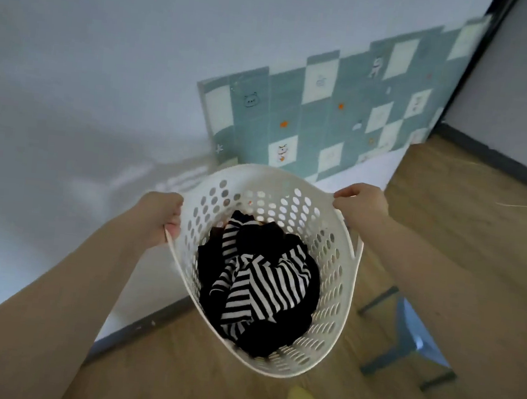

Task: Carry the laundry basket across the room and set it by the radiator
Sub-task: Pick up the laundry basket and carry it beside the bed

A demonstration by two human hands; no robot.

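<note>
White perforated laundry basket (339, 272) hung mouth-up, long axis running away from the person; left hand (159, 217) and right hand (362, 206) clasped its rim. Wooden floor (467, 227) lay open rightward.

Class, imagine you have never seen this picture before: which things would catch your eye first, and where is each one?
First comes the white perforated laundry basket at the centre, gripped at its rim by the left hand and the right hand, with black and striped clothes heaped inside. Next, the teal checked mat with little cartoon animals leans against the wall behind it. A small blue stool stands on the wooden floor at the lower right.
</note>
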